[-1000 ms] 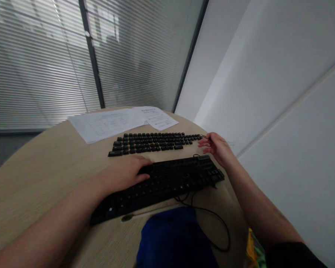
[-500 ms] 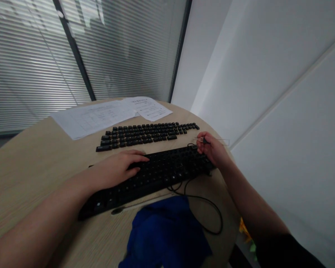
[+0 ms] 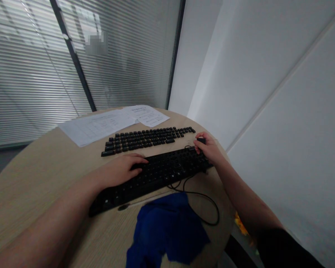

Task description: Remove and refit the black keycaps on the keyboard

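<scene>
A black keyboard (image 3: 156, 175) lies at a slant across the table, its key area largely stripped of caps, with a few caps still on it. My left hand (image 3: 128, 167) rests on its left half, palm down, thumb and fingers stretched over the bare switches. Above the right end of the keyboard, my right hand (image 3: 208, 145) is closed on a keycap puller, a thin wire tool with a dark middle (image 3: 201, 140). Its wire is barely visible now. Behind the keyboard, removed black keycaps (image 3: 145, 138) are laid out in rows.
Printed papers (image 3: 97, 125) lie at the back of the round wooden table (image 3: 53, 163). A blue cloth (image 3: 170, 227) is bunched at the front, beside the looped black cable (image 3: 216, 212). A thin pale stick with a dark end (image 3: 123, 207) lies before the keyboard. A white wall (image 3: 268, 93) stands close on the right.
My right hand has turned the puller, so its dark part shows more and its wire less. My left hand stays on the keyboard. The whole view has shifted slightly.
</scene>
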`<state>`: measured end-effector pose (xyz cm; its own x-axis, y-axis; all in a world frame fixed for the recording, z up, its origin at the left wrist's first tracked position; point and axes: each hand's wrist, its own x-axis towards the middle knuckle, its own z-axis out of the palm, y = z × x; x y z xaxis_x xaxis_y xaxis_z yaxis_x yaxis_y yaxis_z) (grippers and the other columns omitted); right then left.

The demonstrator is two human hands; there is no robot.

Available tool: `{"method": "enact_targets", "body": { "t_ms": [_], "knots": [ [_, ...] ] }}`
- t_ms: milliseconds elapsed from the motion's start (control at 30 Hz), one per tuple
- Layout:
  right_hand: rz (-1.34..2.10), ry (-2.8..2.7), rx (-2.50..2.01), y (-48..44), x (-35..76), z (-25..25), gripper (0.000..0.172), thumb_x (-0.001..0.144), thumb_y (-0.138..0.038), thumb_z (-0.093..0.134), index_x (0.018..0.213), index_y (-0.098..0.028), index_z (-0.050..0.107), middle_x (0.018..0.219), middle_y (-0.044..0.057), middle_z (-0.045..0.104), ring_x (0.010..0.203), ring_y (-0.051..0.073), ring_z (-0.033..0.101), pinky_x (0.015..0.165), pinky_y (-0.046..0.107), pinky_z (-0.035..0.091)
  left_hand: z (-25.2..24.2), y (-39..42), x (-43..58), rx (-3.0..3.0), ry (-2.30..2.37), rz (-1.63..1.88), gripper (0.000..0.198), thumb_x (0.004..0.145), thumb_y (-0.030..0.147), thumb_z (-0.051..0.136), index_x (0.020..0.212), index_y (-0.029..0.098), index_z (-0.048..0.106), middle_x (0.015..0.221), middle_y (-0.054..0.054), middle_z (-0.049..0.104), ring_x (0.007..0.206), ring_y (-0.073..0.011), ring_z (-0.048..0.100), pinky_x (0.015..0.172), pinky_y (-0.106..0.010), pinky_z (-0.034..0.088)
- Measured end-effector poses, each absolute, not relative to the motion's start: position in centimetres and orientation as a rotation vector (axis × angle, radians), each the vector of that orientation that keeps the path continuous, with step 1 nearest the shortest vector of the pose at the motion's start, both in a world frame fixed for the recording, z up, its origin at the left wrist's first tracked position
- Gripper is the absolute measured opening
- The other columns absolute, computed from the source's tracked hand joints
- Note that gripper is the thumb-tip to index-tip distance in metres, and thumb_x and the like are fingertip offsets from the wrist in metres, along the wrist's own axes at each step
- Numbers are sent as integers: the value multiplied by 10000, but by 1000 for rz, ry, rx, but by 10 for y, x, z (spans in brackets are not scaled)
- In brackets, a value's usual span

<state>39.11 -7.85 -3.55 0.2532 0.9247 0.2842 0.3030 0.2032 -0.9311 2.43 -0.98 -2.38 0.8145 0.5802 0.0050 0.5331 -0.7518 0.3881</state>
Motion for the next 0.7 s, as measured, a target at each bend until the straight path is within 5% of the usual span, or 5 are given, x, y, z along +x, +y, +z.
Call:
{"method": "enact_targets", "body": {
  "t_ms": [233,467,700],
  "knots": [
    [860,-1233,-1312,-90,385,-27,479,754,-601,772,989,-216,609,751,44,740,658,198,722,456,238,492,-26,-9,24,2634,825,198,441,919,322,522,1304,213,709,1397,-103,678,1277,-278,639,1152,-448,455],
    [691,-1188,-1212,-107,380,-32,347,877,-558,672,877,-213,642,445,-96,395,389,84,353,386,207,248,-28,-8,22,2626,815,212,429,919,321,546,1304,227,709,1388,-93,686,1271,-281,644,1150,-451,461],
    [752,-1173,-1252,-118,381,-52,372,899,-609,641,876,-248,556,488,-109,361,388,86,306,381,210,239,-24,-9,22,2609,820,185,442,931,349,524,1315,222,703,1409,-97,673,1281,-283,642,1146,-459,466]
  ]
}}
